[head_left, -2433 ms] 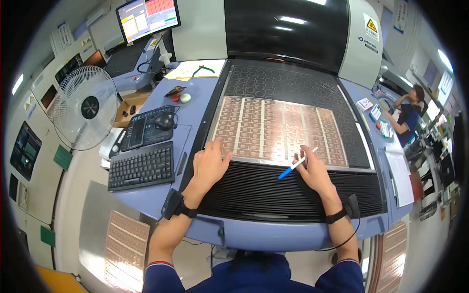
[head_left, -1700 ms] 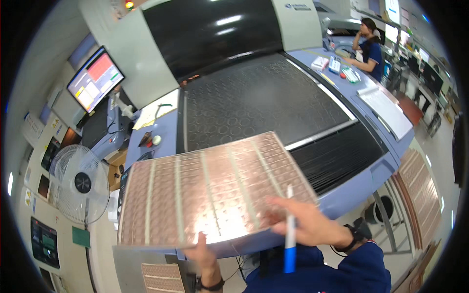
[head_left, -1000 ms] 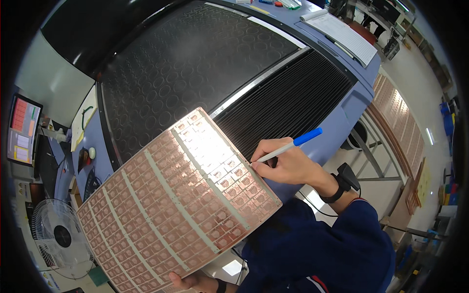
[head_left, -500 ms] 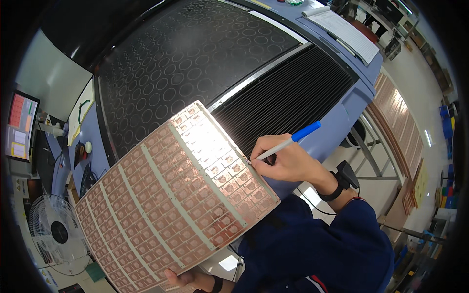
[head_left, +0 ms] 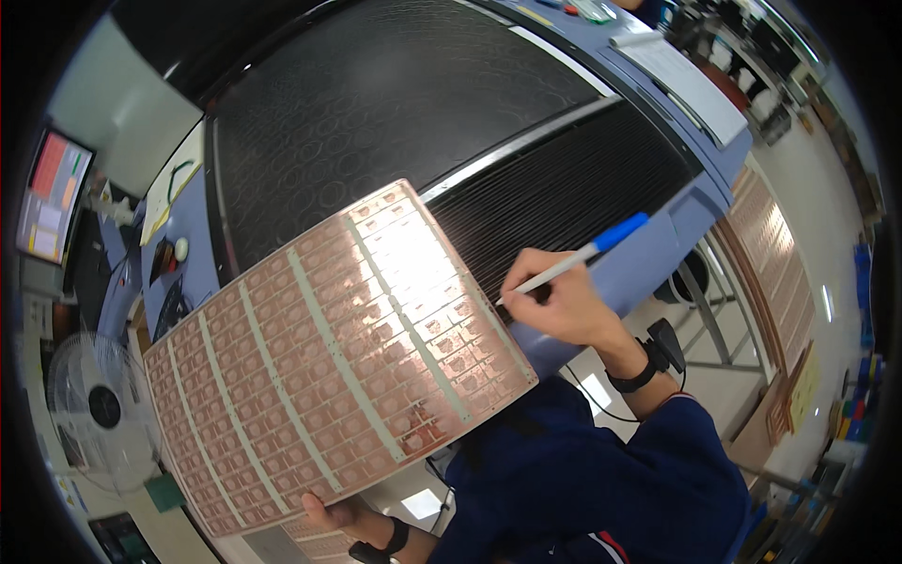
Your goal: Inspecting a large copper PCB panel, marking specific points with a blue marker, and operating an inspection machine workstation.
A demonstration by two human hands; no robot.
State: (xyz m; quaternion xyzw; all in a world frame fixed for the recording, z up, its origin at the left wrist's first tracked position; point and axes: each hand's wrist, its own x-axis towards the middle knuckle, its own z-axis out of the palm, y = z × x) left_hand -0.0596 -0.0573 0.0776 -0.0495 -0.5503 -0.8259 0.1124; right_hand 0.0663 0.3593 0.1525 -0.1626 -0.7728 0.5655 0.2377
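A large copper-coloured circuit board panel, patterned with rows of small units and pale strips, is held tilted in front of me. My left hand grips its near lower edge, thumb on top and the other fingers hidden underneath. In my right hand is a marker with a white barrel and blue end, pinched between the fingers. Its tip points at the panel's right edge; whether it touches I cannot tell. Under the panel's far corner lies the black top of a blue machine.
A ribbed black strip runs along the machine's near side. Papers lie at its far right corner. On the left are a fan and a monitor. More copper panels stand low at the right.
The whole view has shifted and blurred a little. My right hand with the marker has drawn slightly away from the panel's edge. The left hand keeps its hold on the panel.
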